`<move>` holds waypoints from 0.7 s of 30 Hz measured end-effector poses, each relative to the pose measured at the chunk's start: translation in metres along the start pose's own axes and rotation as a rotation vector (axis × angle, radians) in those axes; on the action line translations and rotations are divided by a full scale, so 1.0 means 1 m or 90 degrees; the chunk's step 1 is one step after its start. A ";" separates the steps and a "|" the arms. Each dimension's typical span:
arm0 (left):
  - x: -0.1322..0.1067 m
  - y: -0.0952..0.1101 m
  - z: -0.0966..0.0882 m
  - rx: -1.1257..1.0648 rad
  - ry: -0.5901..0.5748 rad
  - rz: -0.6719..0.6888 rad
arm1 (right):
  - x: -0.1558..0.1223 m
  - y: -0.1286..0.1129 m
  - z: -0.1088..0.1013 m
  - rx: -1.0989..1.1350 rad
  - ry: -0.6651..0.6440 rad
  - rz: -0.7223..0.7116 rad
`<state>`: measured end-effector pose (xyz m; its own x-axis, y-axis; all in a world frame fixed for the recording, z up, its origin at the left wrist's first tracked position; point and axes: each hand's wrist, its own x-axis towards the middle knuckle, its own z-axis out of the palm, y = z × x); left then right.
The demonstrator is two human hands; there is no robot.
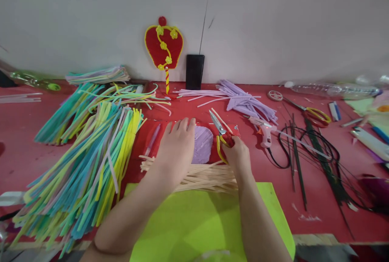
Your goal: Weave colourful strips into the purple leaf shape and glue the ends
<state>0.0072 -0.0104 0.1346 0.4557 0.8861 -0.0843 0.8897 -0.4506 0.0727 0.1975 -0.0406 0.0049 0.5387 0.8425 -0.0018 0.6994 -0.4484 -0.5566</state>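
Observation:
My left hand (179,148) lies with its fingers stretched forward over the left side of a lilac panel of pipe cleaners (202,144), covering part of it. My right hand (238,156) is closed around scissors (220,126) with red and yellow handles, their blades pointing up and left. A thin pale stick or stem (220,119) shows behind the blades; I cannot tell whether the hand holds it too. Just in front of the panel runs a bundle of beige pipe cleaners (206,177). A lilac rod (152,139) lies left of my left hand.
Multicoloured pipe cleaners (82,172) spread across the left. Loose lilac pipe cleaners (243,102) lie behind my hands. A red fan-shaped piece (164,47) and a black phone (195,71) lean on the wall. Right are a glue gun (266,130), more scissors (316,116) and black cable (282,164).

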 end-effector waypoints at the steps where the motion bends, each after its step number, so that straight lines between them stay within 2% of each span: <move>1: -0.003 -0.003 -0.004 0.006 0.016 0.002 | 0.000 0.000 0.000 -0.004 0.001 0.001; 4: -0.007 -0.007 -0.006 0.012 0.063 -0.005 | 0.000 0.001 0.000 -0.004 0.004 0.002; 6: -0.006 -0.001 -0.001 -0.006 0.075 -0.016 | 0.000 0.002 0.002 0.006 0.011 -0.004; 9: -0.002 0.021 0.015 -0.054 0.078 -0.017 | 0.002 0.004 0.005 0.021 0.033 -0.031; 11: 0.001 0.039 0.027 -0.083 0.069 0.033 | 0.003 0.006 0.007 0.019 0.052 -0.053; 13: 0.003 0.054 0.037 -0.088 0.027 0.076 | 0.005 0.008 0.007 0.011 0.062 -0.061; 15: 0.003 0.062 0.044 -0.076 -0.055 0.117 | 0.007 0.010 0.006 0.006 0.052 -0.055; 18: 0.002 0.063 0.051 -0.048 -0.196 0.187 | 0.007 0.011 0.003 0.005 0.043 -0.047; 21: 0.005 0.059 0.053 -0.018 -0.241 0.206 | 0.005 0.010 0.002 0.006 0.052 -0.051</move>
<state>0.0636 -0.0388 0.0854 0.6907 0.5979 -0.4067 0.7026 -0.6881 0.1816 0.2064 -0.0400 -0.0019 0.5177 0.8484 0.1102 0.7378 -0.3775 -0.5596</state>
